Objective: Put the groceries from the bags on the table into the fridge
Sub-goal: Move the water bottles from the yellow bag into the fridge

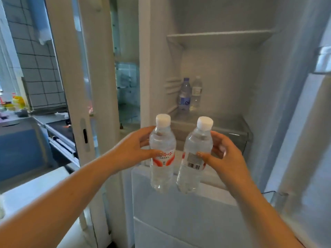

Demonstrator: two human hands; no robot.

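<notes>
I stand before the open fridge. My left hand grips a clear water bottle with a white cap and red label, held upright. My right hand grips a second water bottle of the same kind, its barcode facing me. Both bottles hang in the air just in front of the fridge's middle shelf. At the back left of that shelf stand a blue-labelled bottle and a clear bottle, side by side.
An upper fridge shelf sits above. The open fridge door with its door bins is on the right. A white door frame stands on the left, with a tiled kitchen and counter beyond it. White drawers lie below the bottles.
</notes>
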